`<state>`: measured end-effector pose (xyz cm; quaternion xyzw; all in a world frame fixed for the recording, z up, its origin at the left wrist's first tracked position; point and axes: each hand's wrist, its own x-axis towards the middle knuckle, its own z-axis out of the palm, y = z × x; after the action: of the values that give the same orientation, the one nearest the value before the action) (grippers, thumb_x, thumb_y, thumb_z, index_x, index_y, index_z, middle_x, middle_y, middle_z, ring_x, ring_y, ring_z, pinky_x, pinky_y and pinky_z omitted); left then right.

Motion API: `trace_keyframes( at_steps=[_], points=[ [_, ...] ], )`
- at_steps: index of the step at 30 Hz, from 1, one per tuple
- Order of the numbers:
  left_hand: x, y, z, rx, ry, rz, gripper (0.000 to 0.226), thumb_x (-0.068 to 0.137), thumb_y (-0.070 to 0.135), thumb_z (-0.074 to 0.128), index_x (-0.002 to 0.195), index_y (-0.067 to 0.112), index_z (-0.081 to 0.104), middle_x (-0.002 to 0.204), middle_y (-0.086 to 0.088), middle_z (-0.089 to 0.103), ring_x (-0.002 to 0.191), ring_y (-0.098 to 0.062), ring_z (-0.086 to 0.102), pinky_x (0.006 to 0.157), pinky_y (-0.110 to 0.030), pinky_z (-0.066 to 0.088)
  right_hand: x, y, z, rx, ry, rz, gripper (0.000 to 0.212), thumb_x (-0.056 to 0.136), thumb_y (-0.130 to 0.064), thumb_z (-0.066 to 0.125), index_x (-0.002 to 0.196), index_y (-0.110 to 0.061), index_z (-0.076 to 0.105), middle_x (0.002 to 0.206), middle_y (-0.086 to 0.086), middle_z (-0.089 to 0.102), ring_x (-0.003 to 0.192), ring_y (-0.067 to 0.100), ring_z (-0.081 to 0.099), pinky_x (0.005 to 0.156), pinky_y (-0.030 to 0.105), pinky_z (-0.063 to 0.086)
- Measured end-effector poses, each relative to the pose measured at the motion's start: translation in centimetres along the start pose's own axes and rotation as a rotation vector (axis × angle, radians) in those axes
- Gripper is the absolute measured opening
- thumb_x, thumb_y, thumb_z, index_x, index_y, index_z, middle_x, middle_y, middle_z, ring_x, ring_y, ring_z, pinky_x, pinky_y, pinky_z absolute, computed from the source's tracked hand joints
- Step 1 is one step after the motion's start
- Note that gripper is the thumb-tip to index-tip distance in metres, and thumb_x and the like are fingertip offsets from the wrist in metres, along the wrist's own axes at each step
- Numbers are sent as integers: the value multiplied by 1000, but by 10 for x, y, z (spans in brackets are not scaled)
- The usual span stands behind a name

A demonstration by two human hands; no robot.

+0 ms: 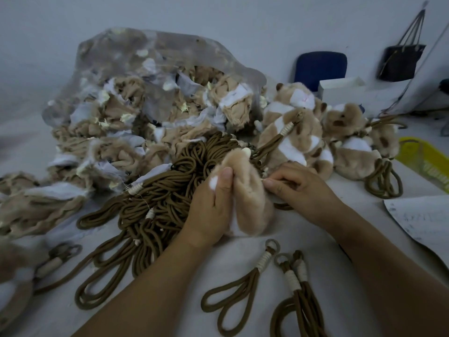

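My left hand (213, 203) grips a tan and white plush toy (247, 198) in the middle of the table, thumb on top of its fur. My right hand (298, 186) pinches something small at the toy's right side; what it pinches is too small to tell. Behind the toy lies a big heap of brown cord loops (165, 190) with cream bindings. Two more cord loops (245, 285) (298, 300) lie in front of my arms.
A clear plastic bag (150, 93) of unstuffed plush skins sits at the back left. Finished plush toys (315, 132) with cords pile up at the back right. A yellow basket (427, 161), a paper sheet (422, 220), a blue chair (320, 66) and a dark handbag (401, 59) are at the right.
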<state>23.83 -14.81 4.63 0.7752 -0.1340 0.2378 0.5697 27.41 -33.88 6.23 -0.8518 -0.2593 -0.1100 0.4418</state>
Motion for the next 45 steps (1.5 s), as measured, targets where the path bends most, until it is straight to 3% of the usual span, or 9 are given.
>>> trace_keyframes(
  at_steps=[8, 13, 16, 18, 22, 29, 34, 39, 45],
  points=[
    [0, 1, 2, -19, -12, 62, 57, 87, 79, 15, 78, 38, 52, 71, 10, 59, 75, -6, 63, 63, -31, 51, -1, -8, 14, 198, -14, 74, 38, 72, -65, 52, 74, -30, 67, 79, -8, 64, 70, -2, 56, 62, 12, 45],
    [4, 0, 2, 17, -30, -47, 39, 90, 67, 29, 86, 38, 55, 81, 11, 63, 81, 5, 62, 68, -11, 46, -2, -6, 15, 213, 70, 152, 39, 66, -66, 50, 66, -30, 66, 72, -6, 64, 60, -4, 54, 55, 9, 42],
    [7, -2, 0, -96, 24, -123, 30, 94, 55, 41, 92, 30, 58, 85, 6, 65, 84, 4, 61, 71, -19, 51, 2, -1, 11, 105, 140, 165, 39, 66, -70, 47, 64, -35, 64, 75, -13, 64, 65, -3, 56, 58, 9, 41],
    [9, -2, -1, -119, 37, -148, 38, 93, 55, 42, 91, 21, 59, 87, 2, 64, 80, -2, 61, 70, -28, 52, 4, 2, 7, 2, 158, 124, 40, 69, -70, 46, 69, -34, 64, 81, -17, 63, 74, 0, 56, 69, 18, 45],
    [10, 0, -3, -108, 23, -150, 36, 88, 65, 39, 96, 36, 61, 94, 20, 68, 92, 3, 64, 76, -17, 51, 4, 3, -1, -99, 154, 101, 31, 72, -65, 49, 72, -38, 64, 77, -15, 63, 83, 5, 57, 88, 50, 43],
    [10, 4, -5, -89, -30, -122, 56, 88, 73, 28, 83, 30, 63, 85, 10, 68, 84, -5, 66, 77, -31, 54, 2, -10, -5, -122, 114, 23, 32, 72, -63, 47, 74, -36, 64, 75, -14, 59, 81, 8, 53, 89, 57, 38],
    [7, 8, -6, -71, -25, -88, 71, 88, 72, 24, 77, 16, 65, 77, 0, 69, 71, -11, 66, 66, -34, 54, 0, -13, 0, -83, 100, 13, 31, 72, -62, 49, 72, -35, 64, 74, -14, 61, 82, 4, 52, 87, 45, 40],
    [8, 13, -3, -18, -20, -96, 68, 83, 68, 25, 72, 13, 62, 63, -13, 65, 62, -21, 66, 57, -44, 51, -2, -16, 9, 18, 90, 6, 15, 77, -49, 56, 70, -37, 63, 75, -20, 62, 75, -1, 55, 68, 10, 38],
    [8, 12, 1, 11, -2, -192, 39, 89, 53, 35, 66, 28, 54, 56, 9, 62, 60, 1, 61, 54, -20, 47, -7, -6, 20, 68, 102, 73, 27, 90, -18, 61, 68, -33, 63, 70, -16, 64, 63, -5, 55, 56, 7, 40]
  ],
)
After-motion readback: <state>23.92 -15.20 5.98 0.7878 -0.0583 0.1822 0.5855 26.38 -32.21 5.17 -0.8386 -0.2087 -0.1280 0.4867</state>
